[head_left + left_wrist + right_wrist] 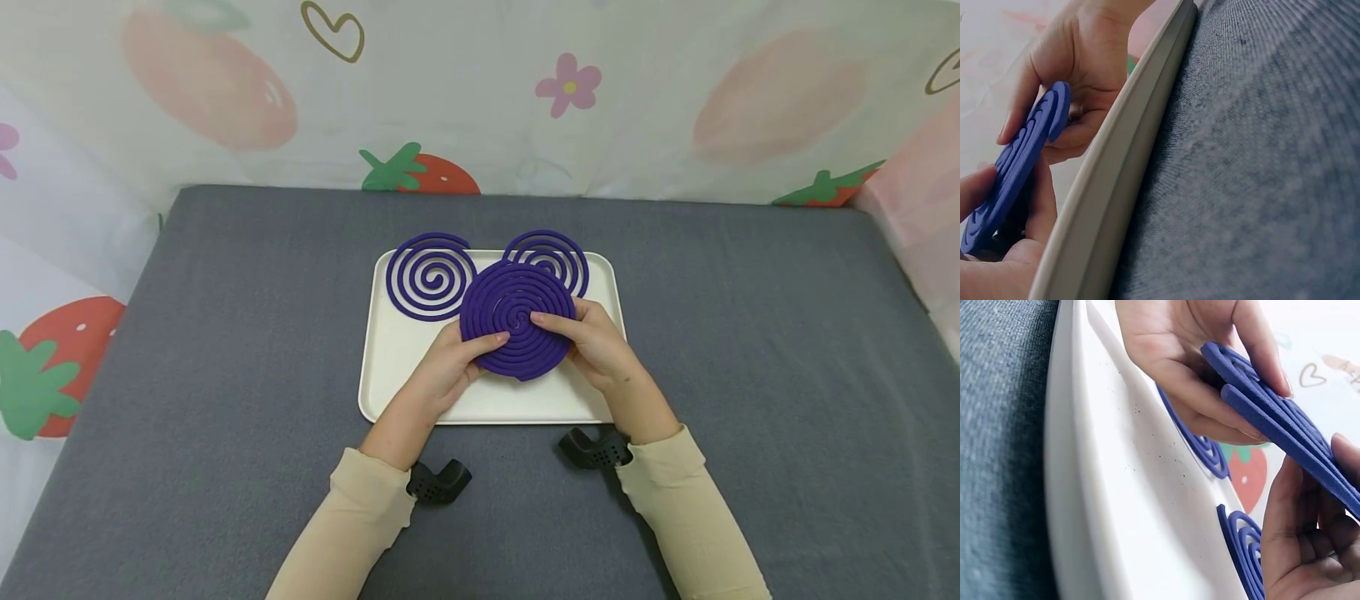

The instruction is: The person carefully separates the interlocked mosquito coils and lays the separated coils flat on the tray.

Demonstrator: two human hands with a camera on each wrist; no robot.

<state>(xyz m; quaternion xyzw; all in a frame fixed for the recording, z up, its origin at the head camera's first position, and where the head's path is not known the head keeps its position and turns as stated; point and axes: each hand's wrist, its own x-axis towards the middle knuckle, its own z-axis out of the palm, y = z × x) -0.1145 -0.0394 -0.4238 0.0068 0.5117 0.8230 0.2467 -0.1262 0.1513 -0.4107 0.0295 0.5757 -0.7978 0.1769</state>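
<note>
Both hands at work above a white tray (393,358), sharing one tightly coiled purple disc (517,320). Left hand (450,367) grips its near-left edge: thumb flat on the upper face, fingers bent underneath. Right hand (603,350) pinches the right edge the same way, thumb tip close to the coil's centre; neither hand spread wide. Wrist views show the disc tilted and clear of the tray surface. Two looser purple coils on the tray's far side, both overlapping the far rim: left coil (432,280) in full view, right coil (557,254) partly hidden by the disc. Dark specks (1160,456) on the tray floor. Tray sits on grey cloth (225,375); strawberry-print backdrop (465,92) behind. Cream sleeves (360,517) on both arms, black wrist cameras (438,482) below the hands.
</note>
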